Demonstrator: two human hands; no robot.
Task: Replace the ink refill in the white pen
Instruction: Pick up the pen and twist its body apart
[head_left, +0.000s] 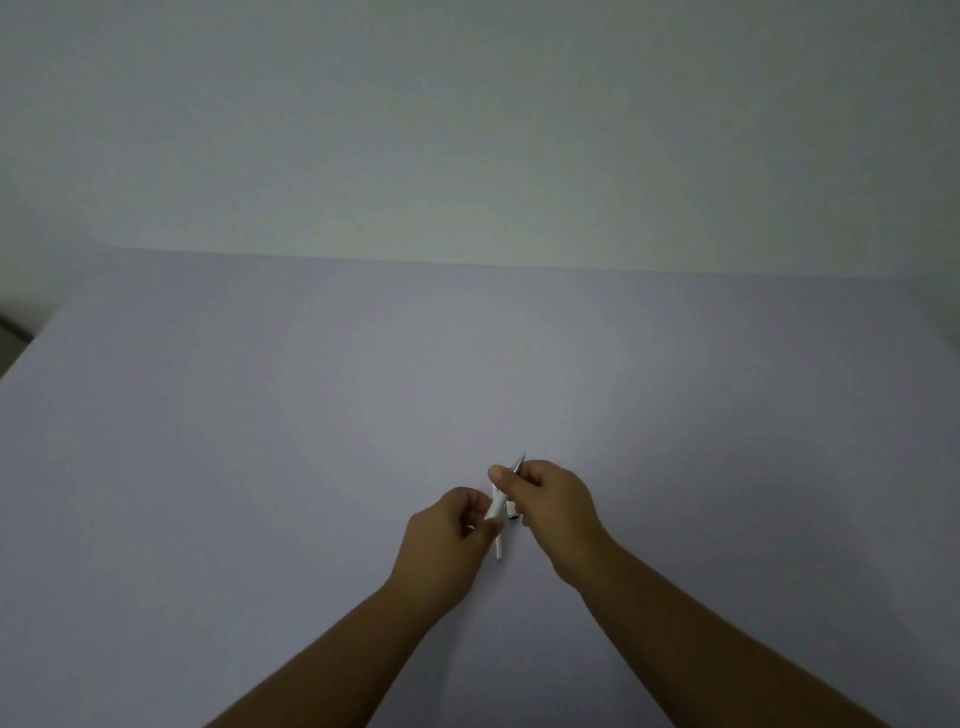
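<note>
My left hand (451, 535) pinches a white pen barrel (497, 506) that slants up toward my right hand. My right hand (550, 506) is closed around a thin piece whose silver metal tip (520, 462) sticks out above the fingers; the rest of that piece is hidden in the fist. A slim white rod (498, 545) lies on the table just below my left fingers. A small white part with a dark end (513, 512) sits between the two hands, on or just above the table.
The pale lilac table (260, 467) spreads wide on all sides of the hands. A plain wall (467, 130) rises behind its far edge. A dark object (10, 332) shows at the far left beside the table.
</note>
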